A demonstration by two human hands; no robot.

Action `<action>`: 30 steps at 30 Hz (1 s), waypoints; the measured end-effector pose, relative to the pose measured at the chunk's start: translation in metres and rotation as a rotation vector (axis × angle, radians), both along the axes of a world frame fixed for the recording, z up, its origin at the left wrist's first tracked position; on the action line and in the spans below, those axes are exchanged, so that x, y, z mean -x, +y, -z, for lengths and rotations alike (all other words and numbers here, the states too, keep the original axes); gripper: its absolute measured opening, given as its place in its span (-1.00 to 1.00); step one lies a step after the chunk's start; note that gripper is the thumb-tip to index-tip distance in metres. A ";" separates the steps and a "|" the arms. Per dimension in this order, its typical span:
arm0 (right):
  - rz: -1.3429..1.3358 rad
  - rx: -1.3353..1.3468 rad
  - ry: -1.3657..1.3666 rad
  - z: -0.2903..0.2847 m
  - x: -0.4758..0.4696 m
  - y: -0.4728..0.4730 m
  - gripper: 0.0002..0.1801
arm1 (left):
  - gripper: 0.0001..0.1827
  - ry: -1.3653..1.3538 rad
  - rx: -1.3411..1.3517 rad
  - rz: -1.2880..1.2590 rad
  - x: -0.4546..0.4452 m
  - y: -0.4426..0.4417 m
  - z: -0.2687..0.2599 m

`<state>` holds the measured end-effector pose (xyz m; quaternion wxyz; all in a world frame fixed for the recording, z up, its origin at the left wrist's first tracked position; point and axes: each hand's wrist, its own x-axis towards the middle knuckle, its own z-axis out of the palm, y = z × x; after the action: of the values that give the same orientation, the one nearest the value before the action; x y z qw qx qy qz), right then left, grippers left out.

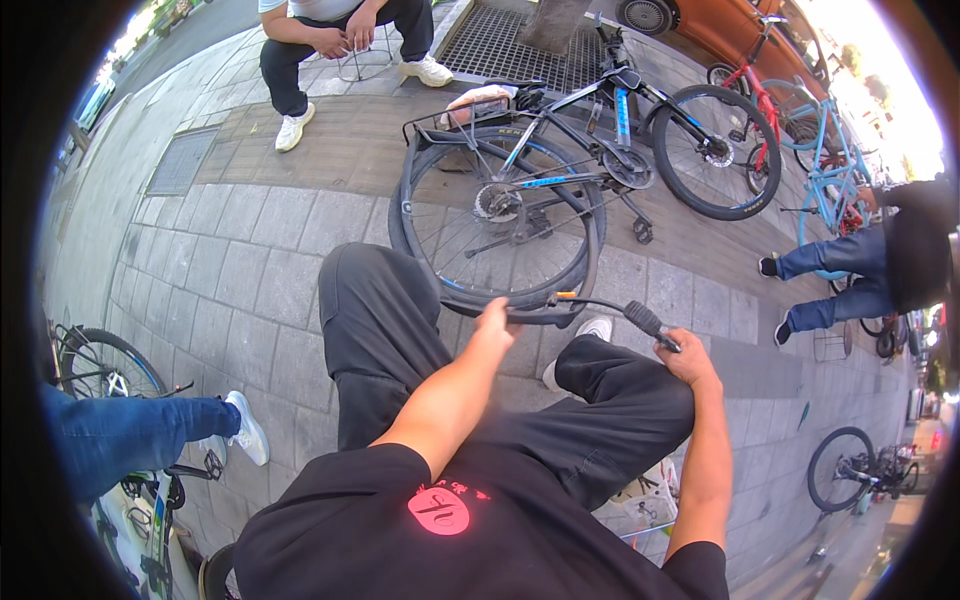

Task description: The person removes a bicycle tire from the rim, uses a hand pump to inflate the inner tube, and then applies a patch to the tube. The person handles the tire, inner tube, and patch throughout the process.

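Observation:
In the head view a bicycle lies tilted on the pavement before me, rear wheel nearest. A loose black inner tube hangs around that wheel and bulges out toward my knees. My left hand, blurred, overlaps the tube's lower edge; whether its fingers grip it is unclear. My right hand is closed around the end of a black inflator hose with a ribbed sleeve. The hose's far end, beside an orange piece, meets the tube right of my left hand.
Across the bicycle a person sits on a wire-legged stool. Another person's jeans-clad leg is at left, beside a second bicycle. At right a person in jeans stands by a light blue bicycle. A plastic bag lies near my right thigh.

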<state>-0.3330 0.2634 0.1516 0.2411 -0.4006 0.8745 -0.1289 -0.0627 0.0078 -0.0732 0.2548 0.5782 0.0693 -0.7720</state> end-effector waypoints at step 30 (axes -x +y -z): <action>0.145 -0.166 0.095 0.003 0.006 -0.033 -0.58 | -0.85 -0.104 0.026 -0.015 -0.051 0.000 -0.009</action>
<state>-0.3387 0.2300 0.1487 0.2219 -0.3207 0.9192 -0.0540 -0.0117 0.0075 -0.0645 0.2711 0.6137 0.0504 -0.7398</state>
